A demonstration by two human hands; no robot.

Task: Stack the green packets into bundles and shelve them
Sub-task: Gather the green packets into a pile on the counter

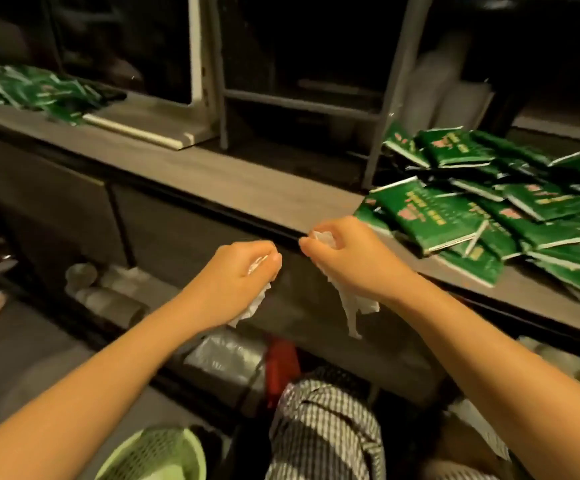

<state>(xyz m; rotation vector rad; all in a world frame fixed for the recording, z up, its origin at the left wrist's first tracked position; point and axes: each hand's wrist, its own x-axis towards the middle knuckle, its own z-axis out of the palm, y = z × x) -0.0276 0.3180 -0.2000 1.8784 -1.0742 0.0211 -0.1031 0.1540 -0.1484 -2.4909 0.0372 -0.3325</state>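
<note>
A large loose heap of green packets [489, 209] lies on the grey counter [247, 181] at the right. A second, smaller heap of green packets [35, 90] lies on the counter at the far left. My left hand [236, 275] grips a crumpled piece of thin white plastic [252, 306] in front of the counter's edge. My right hand [347, 254] grips another crumpled white plastic piece [351, 306], whose tail hangs below the fist. Both hands are close together, just left of the big heap, touching no packets.
A metal shelf rack [385, 109] stands behind the counter with dark compartments. A white board [164, 129] leans at the back left. Below are a pale green basket [157, 455], a red object [281, 365], plastic bags and cups on the floor, and my striped clothing.
</note>
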